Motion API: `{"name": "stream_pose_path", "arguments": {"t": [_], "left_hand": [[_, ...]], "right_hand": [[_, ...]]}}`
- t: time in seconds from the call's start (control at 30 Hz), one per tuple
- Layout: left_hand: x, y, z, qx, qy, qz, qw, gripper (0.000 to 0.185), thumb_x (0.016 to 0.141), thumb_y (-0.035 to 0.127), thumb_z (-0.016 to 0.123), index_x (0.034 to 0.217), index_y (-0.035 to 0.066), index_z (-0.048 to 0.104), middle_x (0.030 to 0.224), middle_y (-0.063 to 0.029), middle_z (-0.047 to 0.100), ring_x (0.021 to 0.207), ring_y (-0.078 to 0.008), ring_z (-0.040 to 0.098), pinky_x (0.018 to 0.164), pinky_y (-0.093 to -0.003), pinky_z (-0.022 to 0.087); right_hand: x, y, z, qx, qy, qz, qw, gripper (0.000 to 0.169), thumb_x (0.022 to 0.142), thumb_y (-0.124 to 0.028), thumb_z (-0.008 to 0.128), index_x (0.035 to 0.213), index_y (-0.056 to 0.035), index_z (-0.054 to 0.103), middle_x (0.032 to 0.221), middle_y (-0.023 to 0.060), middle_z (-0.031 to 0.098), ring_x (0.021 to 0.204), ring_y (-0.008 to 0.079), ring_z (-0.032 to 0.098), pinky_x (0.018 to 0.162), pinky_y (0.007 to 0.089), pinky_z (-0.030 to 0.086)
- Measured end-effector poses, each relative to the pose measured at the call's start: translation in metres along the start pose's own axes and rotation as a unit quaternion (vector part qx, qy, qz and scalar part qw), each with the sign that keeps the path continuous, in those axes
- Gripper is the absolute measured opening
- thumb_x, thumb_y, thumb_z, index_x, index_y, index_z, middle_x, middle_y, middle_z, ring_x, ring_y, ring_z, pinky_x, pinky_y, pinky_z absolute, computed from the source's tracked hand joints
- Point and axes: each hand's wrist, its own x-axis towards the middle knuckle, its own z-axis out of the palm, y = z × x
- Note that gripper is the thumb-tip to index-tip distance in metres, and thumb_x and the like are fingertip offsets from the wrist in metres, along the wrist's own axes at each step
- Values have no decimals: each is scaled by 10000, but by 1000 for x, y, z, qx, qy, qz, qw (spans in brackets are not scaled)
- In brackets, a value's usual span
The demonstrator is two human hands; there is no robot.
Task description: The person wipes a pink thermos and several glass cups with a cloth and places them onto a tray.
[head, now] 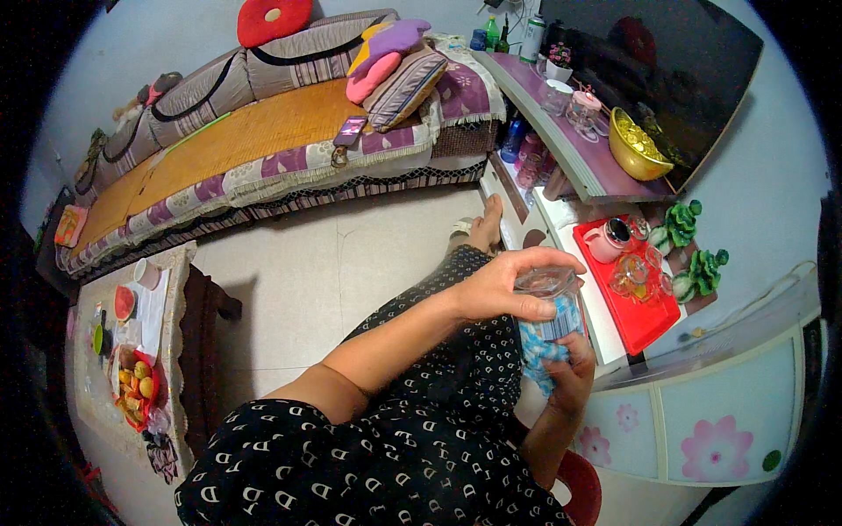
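Note:
In front of my lap, my left hand [506, 286] grips a clear glass [544, 281] near its upper end, thumb across the near side. A barcode label [561, 321] shows below the thumb. My right hand [573, 365] clutches a blue-and-white checked cloth [536, 355] against the lower part of the glass. Whether the cloth is inside the glass or only around it, I cannot tell. Just right of my hands, a red tray [644, 335] rests on a white cabinet top, carrying a pink mug [605, 242] and several clear glass cups [630, 275].
A TV stand [513, 92] holds jars and a gold bowl [638, 148] under a large television [658, 79]. Cabbage ornaments [700, 276] stand behind the tray. At left, a low table [92, 401] bears fruit [136, 388]. A sofa [263, 118] lines the far wall.

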Motion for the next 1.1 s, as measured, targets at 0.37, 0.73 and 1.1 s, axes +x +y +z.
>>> {"name": "stream_pose_path", "arguments": {"t": [0.37, 0.73, 1.1], "left_hand": [[5, -2, -6, -77, 55, 9, 995, 676, 734, 292, 697, 1277, 6, 415, 1252, -110, 495, 1175, -230, 479, 1011, -360, 359], [8, -16, 14, 45, 69, -25, 996, 557, 823, 306, 622, 1279, 51, 429, 1186, -84, 534, 1130, -177, 474, 994, -322, 342], [7, -2, 4, 256, -47, 47, 964, 844, 700, 442, 720, 1353, 65, 341, 1322, -121, 414, 1226, -232, 396, 1029, -364, 307]], "right_hand": [[-3, -16, 8, 40, -38, -2, 998, 489, 633, -133, 592, 1087, 47, 563, 975, 107, 608, 861, 175, 575, 786, 284, 446], [-6, 2, 8, -69, 24, -77, 994, 707, 654, -171, 614, 1263, 82, 361, 1112, 104, 502, 975, 177, 501, 857, 277, 400], [9, -3, -6, 166, -1, -27, 986, 725, 717, -319, 580, 1273, 83, 347, 1148, 188, 496, 994, 261, 540, 834, 335, 462]]}}
